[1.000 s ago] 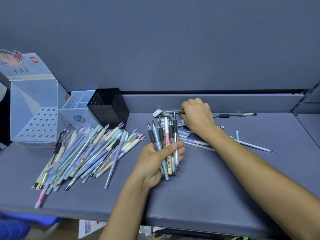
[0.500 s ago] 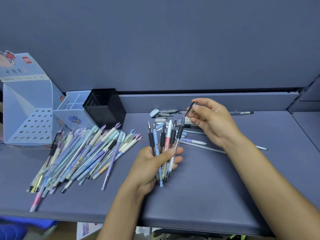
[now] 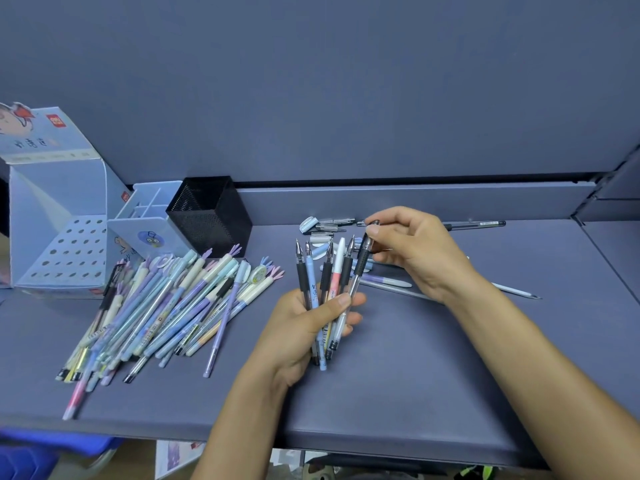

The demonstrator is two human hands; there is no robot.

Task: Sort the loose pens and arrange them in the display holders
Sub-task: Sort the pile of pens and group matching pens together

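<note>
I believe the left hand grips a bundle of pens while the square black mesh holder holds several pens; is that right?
Not quite: the head view shows no pens in the square black mesh holder; the left hand does grip the bundle.

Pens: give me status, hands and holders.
Left hand grips pen bundle, tips up. Right hand pinches black-grip pen at the bundle's edge. Black mesh holder and blue divided holder show no pens; loose pile lies before them.
</note>
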